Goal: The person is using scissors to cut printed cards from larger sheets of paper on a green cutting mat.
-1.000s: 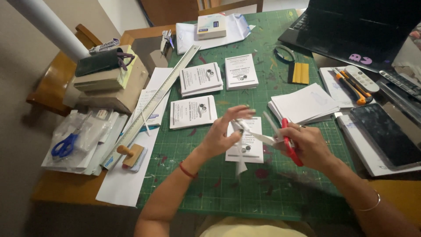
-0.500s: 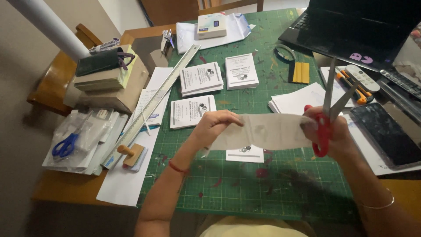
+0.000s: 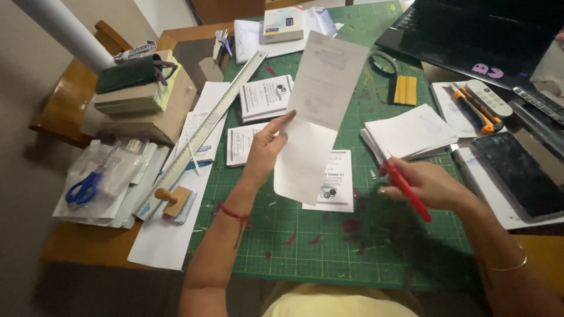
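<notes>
Paper strip (image 3: pixel 314 117), just one, is hanging over the green cutting mat (image 3: pixel 352 246), its long axis running from 6 toward 1 o'clock. Left hand (image 3: pixel 264 149) is pinching its left edge, grip pressed together. Right hand (image 3: pixel 426 185), at 3 o'clock, is clasping one red-handled pair of scissors (image 3: pixel 408 191). Three printed card stacks (image 3: pixel 265 97) are lying beyond.

Hidden and cut-off parts

The paper strip (image 3: pixel 317 111) covered most of a printed card (image 3: pixel 335 185) beneath; the laptop (image 3: pixel 470 35), beyond it, ran off the top edge.
</notes>
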